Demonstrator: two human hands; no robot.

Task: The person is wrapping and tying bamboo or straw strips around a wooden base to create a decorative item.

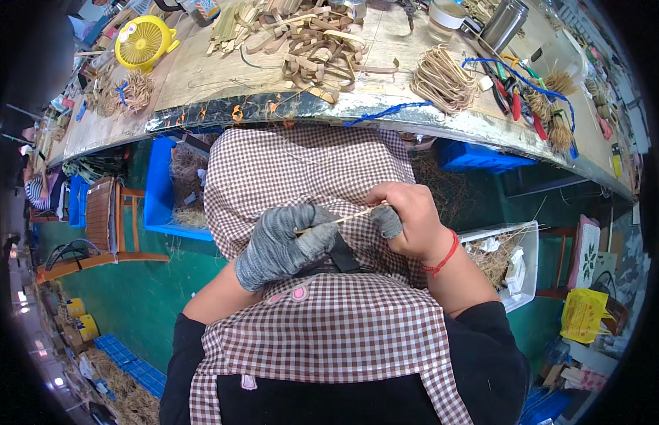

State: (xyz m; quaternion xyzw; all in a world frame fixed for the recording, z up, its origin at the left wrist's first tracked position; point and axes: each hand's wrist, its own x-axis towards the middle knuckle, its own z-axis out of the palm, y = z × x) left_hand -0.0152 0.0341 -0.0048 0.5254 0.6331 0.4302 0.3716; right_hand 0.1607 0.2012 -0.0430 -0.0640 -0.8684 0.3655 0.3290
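Observation:
Over my lap, my left hand (290,241) wears a grey knit glove and is closed on a thin pale strip (354,215), perhaps cane or bamboo. My right hand (411,216) pinches the strip's other end; its thumb has a grey cloth cover and a red cord circles the wrist. Between both hands the strip runs nearly straight, rising slightly to the right. Beneath it lies my brown-and-white checked apron (308,170). On the wooden bench (202,78) ahead are a heap of curled flat strips (322,53) and a coiled tan bundle (442,78).
A yellow fan (144,42) stands at the bench's left; pliers (513,99), a blue cord (393,111) and a steel flask (505,25) are at the right. Blue bins (159,188) sit underneath. A white bin (527,276) of scraps is on my right, a wooden chair (103,212) on my left.

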